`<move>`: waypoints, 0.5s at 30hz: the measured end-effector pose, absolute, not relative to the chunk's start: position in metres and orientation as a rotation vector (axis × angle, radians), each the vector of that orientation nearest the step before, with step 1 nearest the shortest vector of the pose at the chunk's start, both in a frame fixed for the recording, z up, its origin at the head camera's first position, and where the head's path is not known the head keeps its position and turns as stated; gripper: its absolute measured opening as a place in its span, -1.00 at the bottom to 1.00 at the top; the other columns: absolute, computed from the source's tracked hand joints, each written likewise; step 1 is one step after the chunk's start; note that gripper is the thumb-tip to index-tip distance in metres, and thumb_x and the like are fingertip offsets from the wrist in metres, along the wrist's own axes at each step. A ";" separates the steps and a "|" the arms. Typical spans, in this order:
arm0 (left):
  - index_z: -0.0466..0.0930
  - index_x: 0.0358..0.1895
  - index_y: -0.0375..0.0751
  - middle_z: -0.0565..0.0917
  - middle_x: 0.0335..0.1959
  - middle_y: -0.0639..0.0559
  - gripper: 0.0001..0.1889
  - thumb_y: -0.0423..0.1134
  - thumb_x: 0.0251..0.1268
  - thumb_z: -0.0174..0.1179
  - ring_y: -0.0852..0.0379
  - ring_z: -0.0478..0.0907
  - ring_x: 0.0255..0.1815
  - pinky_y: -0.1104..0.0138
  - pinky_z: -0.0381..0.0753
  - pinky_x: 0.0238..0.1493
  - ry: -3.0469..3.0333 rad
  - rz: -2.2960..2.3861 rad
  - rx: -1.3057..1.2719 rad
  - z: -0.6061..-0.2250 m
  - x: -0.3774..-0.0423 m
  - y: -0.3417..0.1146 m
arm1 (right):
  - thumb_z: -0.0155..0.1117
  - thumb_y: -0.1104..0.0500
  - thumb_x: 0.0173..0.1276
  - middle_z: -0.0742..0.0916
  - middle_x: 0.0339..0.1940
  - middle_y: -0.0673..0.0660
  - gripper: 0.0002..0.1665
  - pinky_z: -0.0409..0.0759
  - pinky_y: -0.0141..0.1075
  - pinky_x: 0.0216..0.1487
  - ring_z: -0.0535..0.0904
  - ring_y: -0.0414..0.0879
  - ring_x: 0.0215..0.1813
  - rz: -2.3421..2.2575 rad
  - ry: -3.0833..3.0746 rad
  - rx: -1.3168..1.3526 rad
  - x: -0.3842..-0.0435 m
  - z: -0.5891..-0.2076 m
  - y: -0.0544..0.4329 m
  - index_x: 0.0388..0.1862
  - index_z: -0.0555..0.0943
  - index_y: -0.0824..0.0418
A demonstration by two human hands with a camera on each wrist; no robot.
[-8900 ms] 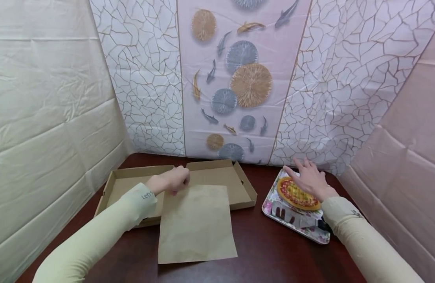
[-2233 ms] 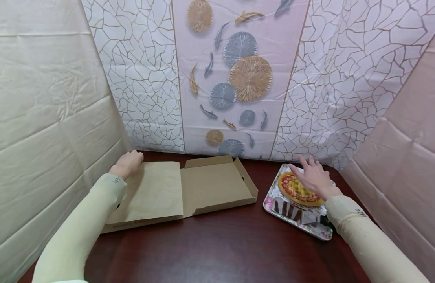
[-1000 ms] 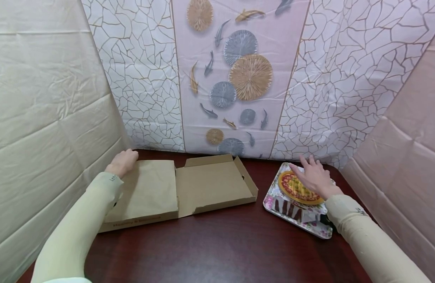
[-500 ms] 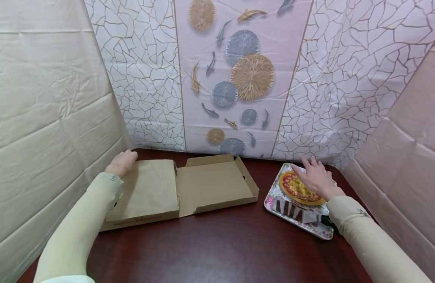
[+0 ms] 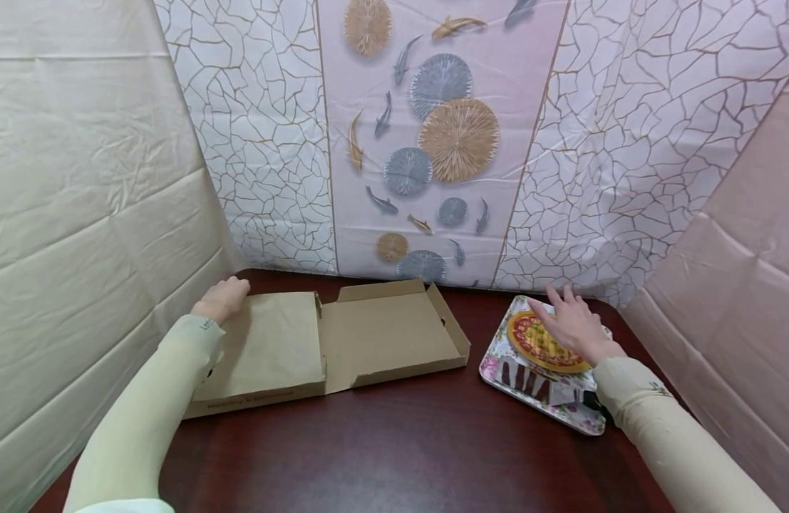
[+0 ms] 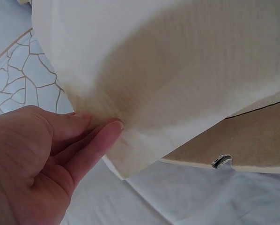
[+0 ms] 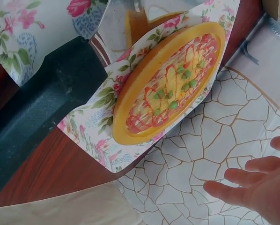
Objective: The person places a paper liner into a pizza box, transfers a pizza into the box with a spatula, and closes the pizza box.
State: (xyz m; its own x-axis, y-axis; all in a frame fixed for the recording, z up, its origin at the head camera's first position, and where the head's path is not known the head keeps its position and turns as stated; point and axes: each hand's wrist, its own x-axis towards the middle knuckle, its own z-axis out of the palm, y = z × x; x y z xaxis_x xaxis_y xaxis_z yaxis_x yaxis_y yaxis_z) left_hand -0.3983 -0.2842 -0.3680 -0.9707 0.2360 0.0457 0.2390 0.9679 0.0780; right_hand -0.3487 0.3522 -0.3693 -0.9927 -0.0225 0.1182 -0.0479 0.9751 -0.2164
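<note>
Left grip (image 5: 222,298), outstretched at frame left, pinches paper sheet (image 5: 281,342); right grip (image 5: 575,326), outstretched frame right, spread near pizza (image 5: 539,349).

Pizza (image 7: 170,89) on floral tray (image 7: 100,145), dark handle (image 7: 46,93) alongside, spread hand (image 7: 266,190) nearby

A glossy, dark reddish-brown wooden desk (image 5: 394,442) fills the lower middle, with a pale patch of reflected light near its front. Behind it hangs a smooth printed fabric backdrop (image 5: 529,142). Its pale pink central panel (image 5: 356,242) carries tan and blue-grey round, fringed motifs (image 5: 459,140) and gold and grey fish (image 5: 458,28); brown lines divide it from white side panels (image 5: 259,135) with a branching brown crackle pattern. A creased cream cloth wall (image 5: 80,178) slants along the left, a pinkish-beige cloth wall (image 5: 734,278) along the right. The light is soft.
</note>
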 end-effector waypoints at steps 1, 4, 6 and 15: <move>0.52 -0.31 -0.34 0.61 -0.19 -0.41 -0.81 -0.49 0.26 -0.14 -0.28 0.59 -0.22 -0.04 0.54 -0.25 -3.101 -0.145 -0.353 -0.368 -0.398 -0.284 | -0.50 -0.47 0.41 -0.07 0.48 0.61 0.04 0.01 0.52 0.23 -0.11 0.60 0.43 0.335 -3.007 0.056 -0.348 -0.369 0.352 0.56 -0.09 0.26; 0.52 -0.22 -0.33 0.59 -0.13 -0.39 -0.77 -0.44 0.30 -0.18 -0.24 0.57 -0.19 -0.03 0.52 -0.24 -3.151 -0.188 -0.292 -0.370 -0.396 -0.285 | -0.50 -0.46 0.42 -0.06 0.47 0.62 0.04 0.02 0.51 0.23 -0.10 0.60 0.43 0.332 -3.003 0.063 -0.348 -0.370 0.352 0.56 -0.08 0.27; 0.51 -0.20 -0.32 0.57 -0.11 -0.38 -0.75 -0.41 0.32 -0.21 -0.22 0.56 -0.17 -0.02 0.51 -0.25 -3.174 -0.220 -0.255 -0.372 -0.395 -0.286 | -0.51 -0.46 0.42 -0.05 0.47 0.62 0.04 0.04 0.50 0.22 -0.10 0.60 0.43 0.324 -3.005 0.068 -0.348 -0.370 0.353 0.56 -0.08 0.28; 0.49 -0.28 -0.29 0.57 -0.19 -0.36 -0.83 -0.43 0.24 -0.12 -0.19 0.56 -0.27 -0.02 0.51 -0.34 -3.194 -0.177 -0.245 -0.377 -0.395 -0.286 | -0.54 -0.48 0.41 -0.06 0.48 0.61 0.06 0.03 0.50 0.23 -0.12 0.60 0.44 0.335 -3.008 0.064 -0.348 -0.369 0.353 0.56 -0.08 0.29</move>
State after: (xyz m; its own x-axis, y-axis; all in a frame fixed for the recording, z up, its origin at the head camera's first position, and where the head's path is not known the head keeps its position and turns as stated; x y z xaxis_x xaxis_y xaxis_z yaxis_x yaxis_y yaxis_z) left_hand -0.3950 -0.2865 -0.3771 -0.9861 0.1556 -0.0577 0.1483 0.9822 0.1150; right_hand -0.3477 0.3526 -0.3692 -0.9926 -0.0294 0.1182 -0.0547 0.9747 -0.2168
